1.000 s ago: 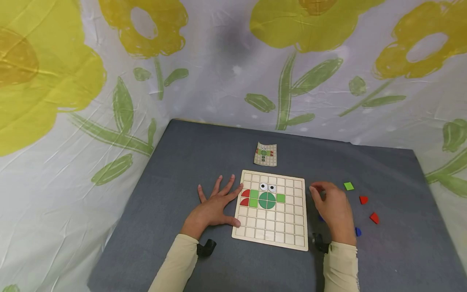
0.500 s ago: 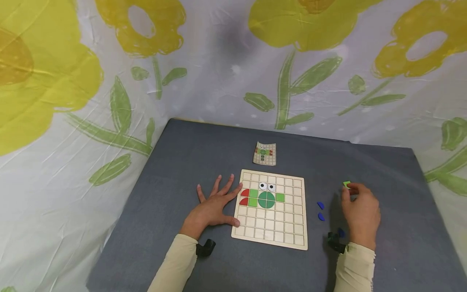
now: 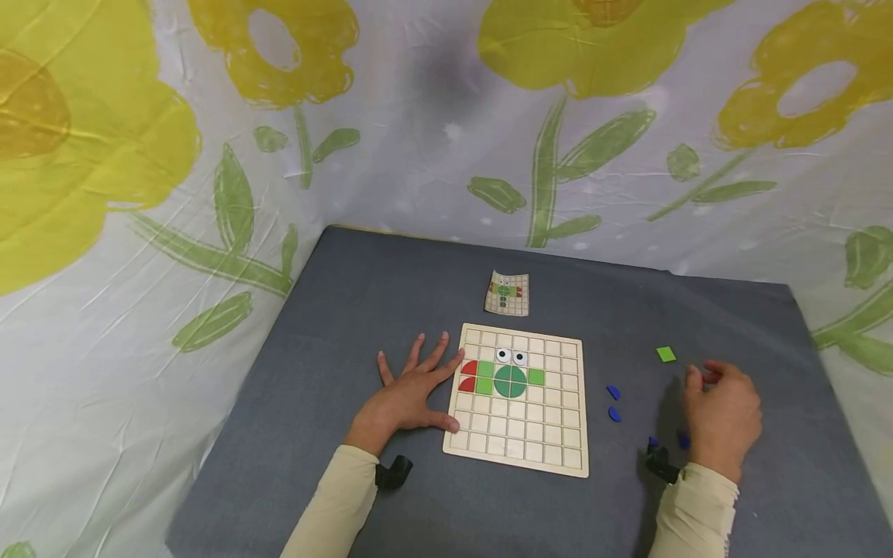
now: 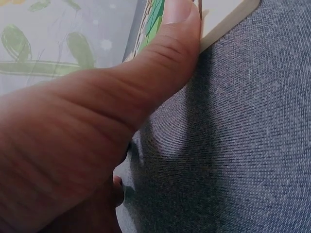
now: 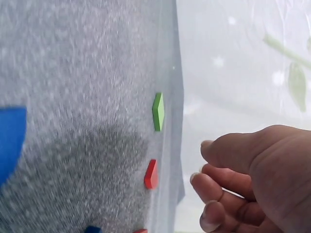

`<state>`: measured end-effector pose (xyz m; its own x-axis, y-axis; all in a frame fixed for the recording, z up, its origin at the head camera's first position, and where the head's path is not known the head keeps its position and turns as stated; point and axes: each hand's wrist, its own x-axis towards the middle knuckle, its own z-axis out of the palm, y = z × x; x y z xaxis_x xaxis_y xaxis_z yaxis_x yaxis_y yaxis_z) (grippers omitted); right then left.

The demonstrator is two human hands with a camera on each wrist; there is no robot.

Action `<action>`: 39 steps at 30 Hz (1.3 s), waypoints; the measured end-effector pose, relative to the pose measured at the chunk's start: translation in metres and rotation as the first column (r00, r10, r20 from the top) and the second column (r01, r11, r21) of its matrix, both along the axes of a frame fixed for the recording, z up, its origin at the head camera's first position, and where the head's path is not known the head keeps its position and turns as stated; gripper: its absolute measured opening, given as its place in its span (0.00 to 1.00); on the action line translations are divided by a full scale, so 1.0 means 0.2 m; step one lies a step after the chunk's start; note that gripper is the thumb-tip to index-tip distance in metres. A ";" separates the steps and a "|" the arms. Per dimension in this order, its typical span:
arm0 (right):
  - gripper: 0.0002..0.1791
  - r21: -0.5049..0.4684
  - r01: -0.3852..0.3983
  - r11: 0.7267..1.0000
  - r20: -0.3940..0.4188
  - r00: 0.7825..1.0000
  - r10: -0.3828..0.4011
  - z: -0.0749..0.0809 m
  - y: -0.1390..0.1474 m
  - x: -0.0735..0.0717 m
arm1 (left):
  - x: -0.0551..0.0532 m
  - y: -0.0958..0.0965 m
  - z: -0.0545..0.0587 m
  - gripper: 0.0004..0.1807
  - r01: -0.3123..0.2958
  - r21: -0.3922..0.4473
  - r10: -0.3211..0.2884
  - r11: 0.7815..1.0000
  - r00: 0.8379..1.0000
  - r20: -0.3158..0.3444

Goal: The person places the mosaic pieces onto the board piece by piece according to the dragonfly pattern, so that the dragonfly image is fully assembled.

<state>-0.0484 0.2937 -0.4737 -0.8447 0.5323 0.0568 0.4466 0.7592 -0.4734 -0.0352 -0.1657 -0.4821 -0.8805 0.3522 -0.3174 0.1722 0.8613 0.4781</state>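
Note:
My left hand (image 3: 408, 399) lies spread at the left side of a wooden grid board (image 3: 533, 435), thumb and a fingertip on its edge. In the left wrist view the thumb (image 4: 165, 53) presses on the board's rim. Set in the board are eye tiles (image 3: 512, 356), a dark green circle (image 3: 510, 381), light green squares (image 3: 484, 377) and red quarter pieces (image 3: 467, 376). My right hand (image 3: 727, 418) hovers right of the board, fingers loosely bent, holding nothing. Near it lie a green square tile (image 3: 666, 354) and, in the right wrist view, a red piece (image 5: 151, 175).
Blue pieces (image 3: 614, 415) lie between the board and my right hand, some partly hidden by its wrist. A small picture card (image 3: 508, 294) lies behind the board. The grey table (image 3: 391, 271) meets a flower-painted cloth (image 3: 418, 155) at the back.
My right hand has moved right from beside the board, touching the green square tile on the way and leaving it on the table. It now covers the red pieces. My left hand has stayed put.

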 end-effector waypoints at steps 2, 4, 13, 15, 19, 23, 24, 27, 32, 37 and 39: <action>0.25 -0.001 0.005 1.000 0.023 1.000 -0.005 0.00 0.01 0.00 | 0.00 0.00 0.00 0.69 0.000 0.005 0.000 1.000 1.000 0.001; 0.26 -0.005 0.004 1.000 0.043 0.999 -0.003 0.00 0.03 0.00 | 0.00 0.00 0.01 0.69 0.002 0.009 -0.002 1.000 1.000 0.002; 0.25 -0.005 -0.037 0.999 0.123 0.992 0.038 -0.02 0.07 -0.01 | 0.00 0.00 0.00 0.68 0.005 0.023 -0.005 1.000 1.000 0.004; 0.24 -0.005 -0.043 0.999 0.131 0.990 0.044 -0.03 0.08 -0.01 | 0.00 0.00 0.00 0.68 0.006 0.024 -0.006 1.000 1.000 0.005; 0.23 -0.006 -0.052 0.999 0.143 0.988 0.053 -0.05 0.09 -0.02 | 0.00 -0.01 -0.01 0.68 0.009 0.020 -0.009 1.000 1.000 0.007; 0.21 -0.014 -0.066 0.998 0.140 0.988 0.068 -0.05 0.08 -0.03 | 0.00 -0.01 -0.01 0.68 0.008 0.022 -0.008 1.000 1.000 0.006; 0.20 -0.016 -0.069 0.997 0.136 0.988 0.071 -0.05 0.08 -0.04 | 0.00 -0.01 -0.01 0.68 0.008 0.023 -0.008 1.000 1.000 0.005; 0.19 -0.022 -0.076 0.997 0.128 0.989 0.078 -0.05 0.08 -0.05 | 0.00 -0.01 -0.02 0.68 0.009 0.024 -0.010 1.000 1.000 0.004; 0.17 -0.028 -0.106 0.994 0.153 0.982 0.109 -0.05 0.09 -0.07 | 0.00 -0.01 -0.02 0.68 0.007 0.014 -0.007 1.000 1.000 0.001; 0.16 -0.039 -0.131 0.991 0.170 0.976 0.136 -0.04 0.09 -0.07 | 0.00 -0.01 -0.02 0.68 0.001 0.010 -0.001 1.000 1.000 -0.001; 0.16 -0.048 -0.139 0.989 0.173 0.974 0.145 -0.04 0.09 -0.07 | 0.00 -0.01 -0.02 0.68 -0.001 0.013 0.001 1.000 1.000 0.000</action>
